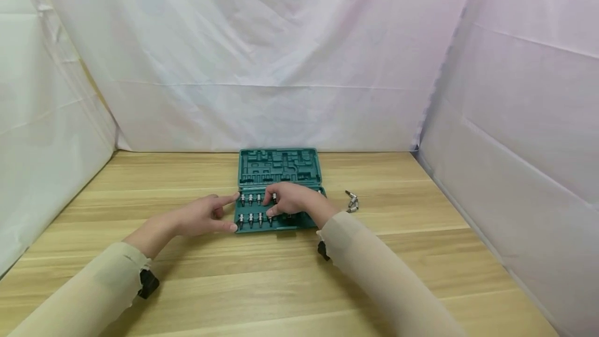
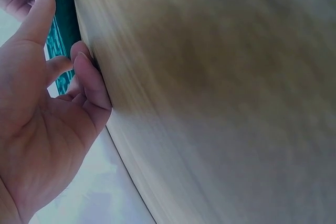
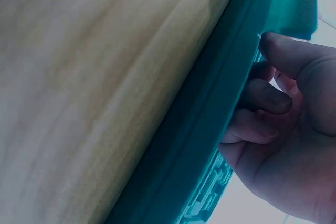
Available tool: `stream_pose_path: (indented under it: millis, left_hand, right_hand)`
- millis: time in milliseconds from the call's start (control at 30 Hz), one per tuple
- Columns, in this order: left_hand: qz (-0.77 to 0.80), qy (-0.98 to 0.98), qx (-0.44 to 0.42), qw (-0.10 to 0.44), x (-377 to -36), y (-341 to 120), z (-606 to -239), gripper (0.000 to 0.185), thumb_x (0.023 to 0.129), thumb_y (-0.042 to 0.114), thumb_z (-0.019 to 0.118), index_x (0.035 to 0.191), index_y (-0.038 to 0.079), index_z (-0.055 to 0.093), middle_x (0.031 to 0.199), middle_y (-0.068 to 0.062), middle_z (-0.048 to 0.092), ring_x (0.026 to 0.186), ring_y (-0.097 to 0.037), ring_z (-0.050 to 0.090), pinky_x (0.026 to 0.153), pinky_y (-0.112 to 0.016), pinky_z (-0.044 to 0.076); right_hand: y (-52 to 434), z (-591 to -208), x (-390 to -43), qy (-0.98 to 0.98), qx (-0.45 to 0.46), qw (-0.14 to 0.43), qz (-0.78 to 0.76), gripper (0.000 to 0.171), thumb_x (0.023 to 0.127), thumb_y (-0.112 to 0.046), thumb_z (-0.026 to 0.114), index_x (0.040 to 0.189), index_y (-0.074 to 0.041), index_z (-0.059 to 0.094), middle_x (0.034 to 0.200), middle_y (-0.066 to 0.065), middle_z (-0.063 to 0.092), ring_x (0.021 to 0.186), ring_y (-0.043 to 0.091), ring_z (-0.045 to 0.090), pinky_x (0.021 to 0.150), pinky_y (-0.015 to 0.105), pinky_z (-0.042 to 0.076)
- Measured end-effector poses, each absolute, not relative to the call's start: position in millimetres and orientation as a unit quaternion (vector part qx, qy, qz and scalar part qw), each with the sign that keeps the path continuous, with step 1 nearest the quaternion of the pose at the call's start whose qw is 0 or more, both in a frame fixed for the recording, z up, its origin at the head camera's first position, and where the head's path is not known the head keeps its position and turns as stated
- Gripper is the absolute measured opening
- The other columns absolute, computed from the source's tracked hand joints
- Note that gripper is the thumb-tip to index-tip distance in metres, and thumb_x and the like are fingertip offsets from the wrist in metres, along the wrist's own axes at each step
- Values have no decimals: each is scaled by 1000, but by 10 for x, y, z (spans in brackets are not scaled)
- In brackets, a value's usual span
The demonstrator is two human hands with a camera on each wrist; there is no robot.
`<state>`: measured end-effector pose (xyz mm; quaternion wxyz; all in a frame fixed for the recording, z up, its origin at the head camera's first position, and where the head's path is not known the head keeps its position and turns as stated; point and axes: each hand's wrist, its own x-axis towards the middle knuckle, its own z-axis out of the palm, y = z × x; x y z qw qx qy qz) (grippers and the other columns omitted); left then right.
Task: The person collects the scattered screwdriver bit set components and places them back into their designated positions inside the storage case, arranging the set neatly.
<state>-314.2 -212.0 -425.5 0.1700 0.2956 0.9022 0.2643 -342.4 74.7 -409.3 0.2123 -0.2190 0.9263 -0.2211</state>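
Note:
A green plastic case lies open on the table, its lid laid back. Short silver bit sockets with dark tips stand in two rows in its lower half. My left hand touches the case's left side, the index finger near the hinge and the thumb at the front corner. In the left wrist view, its other fingers are bent beside the case edge. My right hand reaches over the lower half with bent fingers, thumb and index finger among the bit sockets. Whether they pinch one is hidden. The hand covers the case's middle and right.
Several loose bit sockets lie in a small group right of the case, close to the right forearm. The wooden table is bounded by white cloth at the back and both sides.

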Motion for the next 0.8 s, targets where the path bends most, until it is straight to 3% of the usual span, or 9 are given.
stream_pose_path:
  millis: [300,800]
  left_hand:
    - [262,905,289,170,-3163,-2125,-4242,95,103,51,76,175,12,30,113,-10,57,98,-21,53,85,-39,47]
    - [265,903,290,172,-3159,-2115,-4265,95,102,50,77,174,10,30,110,-10,56,95,-21,53,81,-36,46]
  right_hand:
    - [745,-4051,-3427,927,-219,211,-218,16,106,-26,76,120,-21,69,100,5,65,78,18,50,75,34,43]
    - [721,-4072,-3419,931,-209,219,-202,15,106,-29,76,116,-23,67,114,3,66,91,19,57,86,38,48]
